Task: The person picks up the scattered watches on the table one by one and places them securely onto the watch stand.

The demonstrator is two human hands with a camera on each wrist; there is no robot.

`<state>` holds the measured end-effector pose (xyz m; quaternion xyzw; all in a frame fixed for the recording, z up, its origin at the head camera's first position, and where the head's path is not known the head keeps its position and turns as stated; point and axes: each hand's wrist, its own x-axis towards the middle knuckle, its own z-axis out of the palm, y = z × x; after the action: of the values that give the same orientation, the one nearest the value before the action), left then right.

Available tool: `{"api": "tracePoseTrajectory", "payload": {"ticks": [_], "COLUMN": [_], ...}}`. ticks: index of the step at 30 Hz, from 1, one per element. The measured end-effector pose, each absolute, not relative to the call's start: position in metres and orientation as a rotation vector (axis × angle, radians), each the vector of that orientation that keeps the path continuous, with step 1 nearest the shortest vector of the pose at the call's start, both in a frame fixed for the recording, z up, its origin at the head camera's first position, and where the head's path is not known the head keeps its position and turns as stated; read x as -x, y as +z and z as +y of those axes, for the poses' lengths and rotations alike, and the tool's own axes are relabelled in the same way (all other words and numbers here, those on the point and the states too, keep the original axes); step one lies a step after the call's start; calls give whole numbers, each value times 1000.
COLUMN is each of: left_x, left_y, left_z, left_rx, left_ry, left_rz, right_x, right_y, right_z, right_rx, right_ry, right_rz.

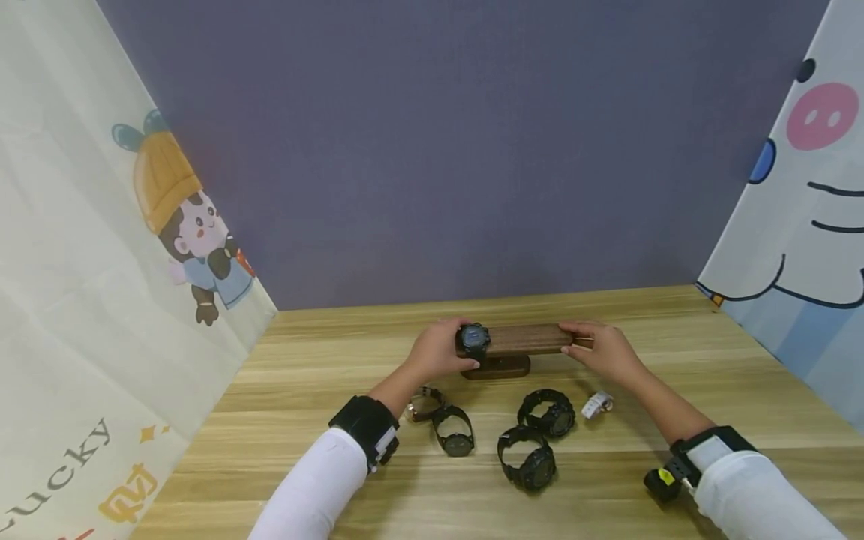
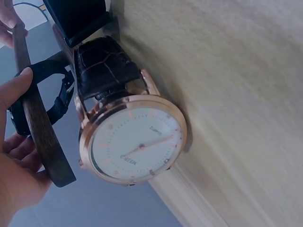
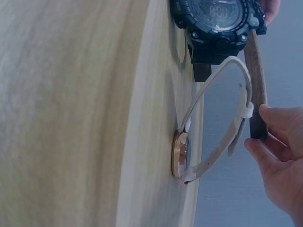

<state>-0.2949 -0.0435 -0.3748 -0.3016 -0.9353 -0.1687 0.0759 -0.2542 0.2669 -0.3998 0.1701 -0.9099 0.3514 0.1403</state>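
A dark wooden watch stand point(image 1: 529, 339) has a long horizontal bar over a small base point(image 1: 499, 367). Around the bar's left end sits a black wristwatch point(image 1: 475, 337). My left hand point(image 1: 435, 349) grips this watch on the bar; in the left wrist view the thumb touches the watch and the other fingers lie on the bar's far side. At the opposite end, my right hand point(image 1: 610, 352) pinches the bar tip between thumb and fingers, also visible in the right wrist view where the bar point(image 3: 257, 94) meets the hand.
In front of the stand lie two chunky black watches point(image 1: 553, 414) point(image 1: 533, 466), a slimmer black watch point(image 1: 458, 442) and a rose-gold watch point(image 2: 137, 142) with dark leather strap. A white-strapped watch point(image 1: 597, 405) lies near my right forearm. A grey panel point(image 1: 472, 150) rises behind the table.
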Motion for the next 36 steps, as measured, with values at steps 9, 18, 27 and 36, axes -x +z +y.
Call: {"api": "tracePoseTrajectory", "payload": {"ticks": [9, 18, 27, 36], "left_x": [291, 288, 281, 271], "left_y": [-374, -373, -371, -366], "left_z": [-40, -44, -62, -82], "left_rx": [890, 883, 848, 849], "left_ry": [-498, -562, -694, -778], "left_rz": [-2819, -2841, -2798, -2719], "right_x": [251, 249, 232, 221], "right_y": [-400, -397, -386, -381], "right_z": [268, 272, 284, 300], "right_rx": [-482, -529, -585, -816], "right_ry": [1021, 968, 819, 895], "right_rz": [-2635, -2670, -2627, -2847]}}
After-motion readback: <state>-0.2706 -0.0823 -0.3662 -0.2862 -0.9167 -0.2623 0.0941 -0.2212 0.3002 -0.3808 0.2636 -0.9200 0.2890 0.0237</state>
